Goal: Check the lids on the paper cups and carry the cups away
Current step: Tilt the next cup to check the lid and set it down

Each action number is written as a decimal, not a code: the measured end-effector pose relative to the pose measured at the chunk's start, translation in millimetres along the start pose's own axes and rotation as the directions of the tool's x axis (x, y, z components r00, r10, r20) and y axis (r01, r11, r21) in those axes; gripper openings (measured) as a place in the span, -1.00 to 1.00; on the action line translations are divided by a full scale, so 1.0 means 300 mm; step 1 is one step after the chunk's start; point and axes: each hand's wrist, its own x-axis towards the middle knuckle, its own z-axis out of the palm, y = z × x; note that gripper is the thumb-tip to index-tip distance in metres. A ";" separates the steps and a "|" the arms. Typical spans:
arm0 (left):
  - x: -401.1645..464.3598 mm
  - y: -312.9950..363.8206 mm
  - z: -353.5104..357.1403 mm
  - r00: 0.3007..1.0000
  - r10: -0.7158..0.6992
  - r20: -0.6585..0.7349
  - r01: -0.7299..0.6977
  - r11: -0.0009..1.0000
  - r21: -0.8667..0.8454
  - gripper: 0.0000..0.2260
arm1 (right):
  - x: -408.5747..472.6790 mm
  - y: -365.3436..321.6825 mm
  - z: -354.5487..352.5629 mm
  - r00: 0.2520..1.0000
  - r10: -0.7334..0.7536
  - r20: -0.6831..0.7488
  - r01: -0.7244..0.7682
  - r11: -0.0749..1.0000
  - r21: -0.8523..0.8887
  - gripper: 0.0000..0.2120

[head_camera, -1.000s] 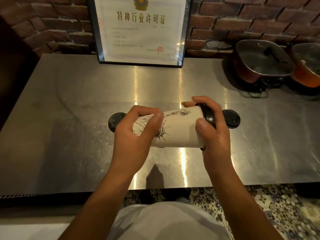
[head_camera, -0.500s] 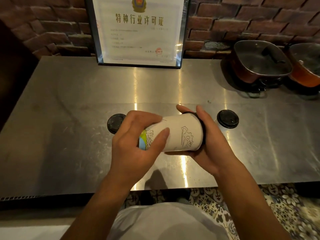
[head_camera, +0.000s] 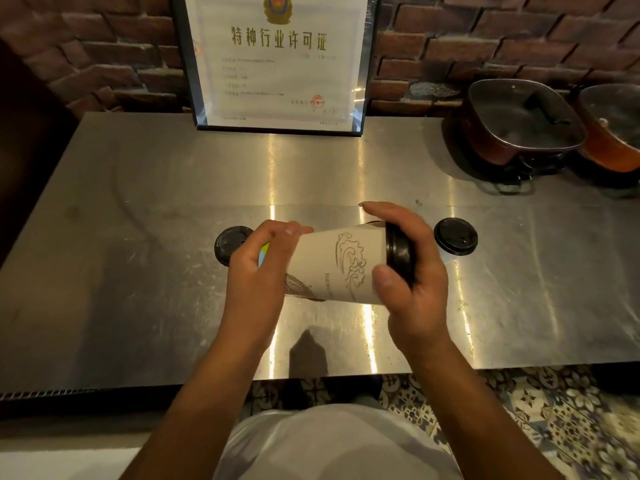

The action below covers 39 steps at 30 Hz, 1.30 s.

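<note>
A white paper cup [head_camera: 339, 268] with line drawings lies on its side in the air above the steel table [head_camera: 138, 271]. My left hand [head_camera: 256, 271] grips its base end. My right hand [head_camera: 412, 282] wraps the black lid [head_camera: 398, 258] on its mouth end, thumb on the cup wall. Behind my hands two more cups stand on the table; only their black lids show, one at the left [head_camera: 230, 242] and one at the right [head_camera: 455, 236].
A framed certificate [head_camera: 280, 60] leans on the brick wall at the back. Two lidded pots [head_camera: 519, 123] sit at the back right. The table's front edge runs just below my wrists, with patterned floor tiles [head_camera: 554, 410] beyond.
The cup has been turned about its long axis: the statue drawing gave way to a cloud drawing. My right hand has shifted around the lid, its thumb now on the near side.
</note>
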 end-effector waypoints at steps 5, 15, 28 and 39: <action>-0.002 -0.049 -0.025 0.835 0.492 0.247 -0.550 0.730 0.405 -0.83 | 0.048 -0.013 -0.010 0.756 0.654 0.019 -0.578 0.654 0.488 -0.61; 0.052 -0.058 -0.004 0.922 0.375 0.094 -0.376 0.811 0.448 -0.79 | 0.045 -0.022 0.028 0.611 0.791 -0.026 -0.672 0.536 0.510 -0.76; 0.057 -0.085 -0.028 0.992 -0.009 0.126 -0.037 0.932 0.361 -0.78 | 0.034 0.017 -0.017 0.742 0.667 -0.058 -0.641 0.733 0.226 -0.64; 0.037 -0.113 -0.066 0.937 0.291 0.192 -0.348 0.821 0.453 -0.71 | 0.018 0.016 0.010 0.707 0.707 -0.001 -0.651 0.652 0.390 -0.68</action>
